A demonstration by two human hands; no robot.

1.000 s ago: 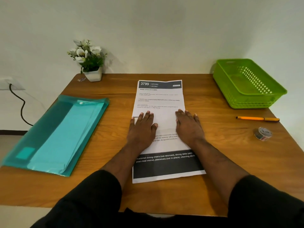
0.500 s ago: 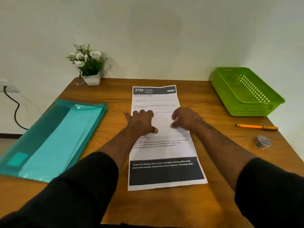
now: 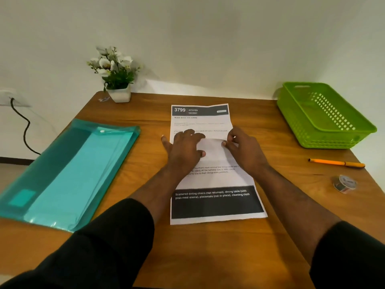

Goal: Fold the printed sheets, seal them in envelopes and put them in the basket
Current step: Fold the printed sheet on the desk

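Paper sheet (image 3: 210, 159) lies flat on the table (image 3: 208, 257), my left hand (image 3: 184, 150) spread on it, my right hand (image 3: 242, 150) pinching its right edge, so I should align edges before creasing, I think.

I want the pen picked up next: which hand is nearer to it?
The right hand. It pinches the printed sheet at its right edge, with the orange pen off to its right. The left hand rests on the sheet's left side, farther away.
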